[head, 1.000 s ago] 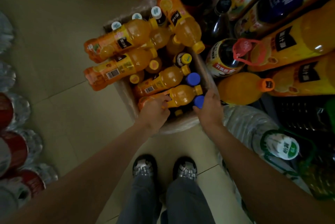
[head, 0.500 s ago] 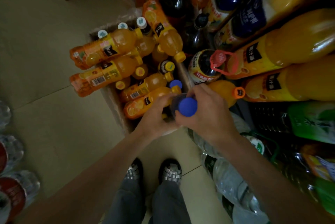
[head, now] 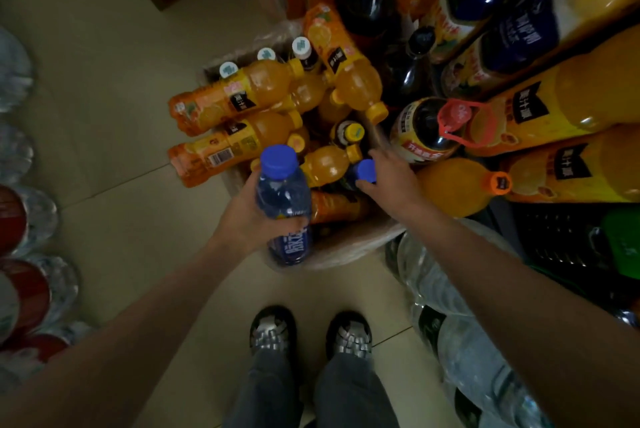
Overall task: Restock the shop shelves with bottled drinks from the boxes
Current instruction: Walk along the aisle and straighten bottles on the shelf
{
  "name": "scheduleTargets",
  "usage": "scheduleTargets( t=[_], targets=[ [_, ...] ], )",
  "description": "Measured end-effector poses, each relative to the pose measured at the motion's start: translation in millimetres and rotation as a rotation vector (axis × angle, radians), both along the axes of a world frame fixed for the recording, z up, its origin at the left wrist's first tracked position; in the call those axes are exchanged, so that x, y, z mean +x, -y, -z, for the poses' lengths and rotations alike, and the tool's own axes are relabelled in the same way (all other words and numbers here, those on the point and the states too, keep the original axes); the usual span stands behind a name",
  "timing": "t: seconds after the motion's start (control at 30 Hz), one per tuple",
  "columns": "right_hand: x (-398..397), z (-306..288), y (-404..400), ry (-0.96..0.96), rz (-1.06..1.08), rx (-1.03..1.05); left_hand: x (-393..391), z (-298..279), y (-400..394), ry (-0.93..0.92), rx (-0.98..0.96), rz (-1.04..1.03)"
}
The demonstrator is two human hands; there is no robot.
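Blue-capped bottle [head: 284, 199] stood upright in the left hand [head: 249, 216], its grip wrapped round the body above the box [head: 346, 247]. Right hand [head: 391, 178] pinched a second blue cap [head: 366, 171] among the orange juice bottles [head: 242, 98].

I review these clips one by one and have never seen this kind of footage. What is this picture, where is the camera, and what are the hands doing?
There is no machine here: a person wears a camera on the head, looking down past both arms to their shoes on the tiled floor. In front stands an open cardboard box packed with small orange juice bottles. The left hand grips a blue-capped bottle lifted above the box. The right hand reaches into the box, fingers at a second blue cap. Larger bottles crowd the right side.
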State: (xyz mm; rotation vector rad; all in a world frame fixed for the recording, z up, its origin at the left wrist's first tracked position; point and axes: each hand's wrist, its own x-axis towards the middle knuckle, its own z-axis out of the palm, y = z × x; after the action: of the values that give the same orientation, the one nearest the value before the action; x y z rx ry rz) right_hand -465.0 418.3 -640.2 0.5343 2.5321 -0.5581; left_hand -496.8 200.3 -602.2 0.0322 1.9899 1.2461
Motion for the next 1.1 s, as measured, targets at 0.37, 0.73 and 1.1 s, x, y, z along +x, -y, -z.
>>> scheduleTargets(
  t=[0.37,0.73,1.1],
  targets=[
    [-1,-63,-1,-0.02,0.201,0.044,4,-34,-12,-0.033,0.01,-0.09],
    [43,-406,-30,-0.267,0.08,-0.059,-4,-325,-52,-0.219,0.096,0.108],
    [314,-761,-26,-0.713,0.237,0.171,172,-615,-99,-0.283,0.471,0.503]
  ],
)
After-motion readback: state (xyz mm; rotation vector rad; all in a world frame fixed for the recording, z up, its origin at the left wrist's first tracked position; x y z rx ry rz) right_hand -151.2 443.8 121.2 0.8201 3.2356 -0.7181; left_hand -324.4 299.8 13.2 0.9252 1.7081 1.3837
